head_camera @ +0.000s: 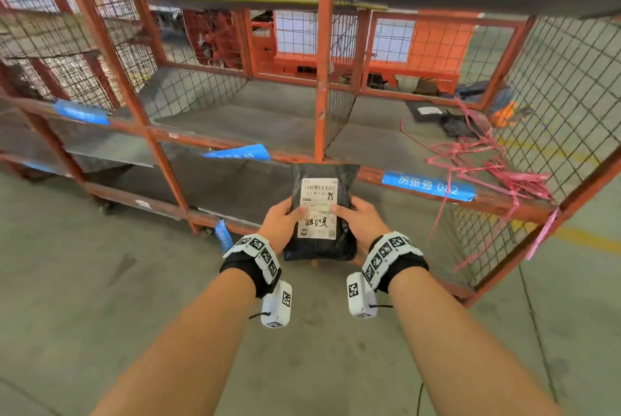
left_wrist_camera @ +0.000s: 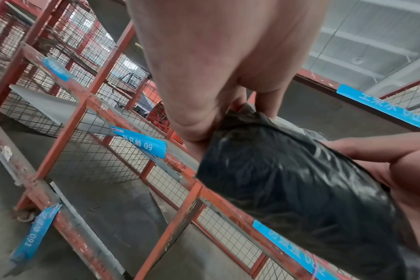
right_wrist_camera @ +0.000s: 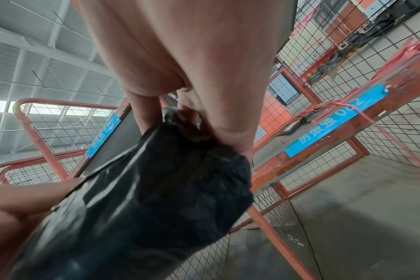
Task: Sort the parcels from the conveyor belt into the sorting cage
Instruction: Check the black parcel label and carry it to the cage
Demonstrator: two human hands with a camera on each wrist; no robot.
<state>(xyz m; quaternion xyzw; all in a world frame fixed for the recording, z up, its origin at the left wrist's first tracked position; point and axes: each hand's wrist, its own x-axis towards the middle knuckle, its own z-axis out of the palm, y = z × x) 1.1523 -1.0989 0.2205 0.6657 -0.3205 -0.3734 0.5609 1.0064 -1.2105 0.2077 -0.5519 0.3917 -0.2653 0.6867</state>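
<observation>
Both my hands hold a black plastic parcel [head_camera: 322, 244] with a white shipping label [head_camera: 318, 208] facing up, just in front of the orange sorting cage [head_camera: 322, 86]. My left hand [head_camera: 281, 218] grips its left side, thumb on the label. On the other side my right hand [head_camera: 360, 219] grips it the same way. The wrist views show the fingers of each hand curled under the parcel [left_wrist_camera: 300, 193] [right_wrist_camera: 142, 204]. The cage has wire-mesh compartments marked with blue name tags [head_camera: 428, 184].
Another black parcel [head_camera: 437, 116] lies in the right middle compartment, beside tangled pink strapping [head_camera: 487, 160] that hangs over the cage rail. More orange cages stand behind. Grey concrete floor [head_camera: 100, 281] lies under my arms.
</observation>
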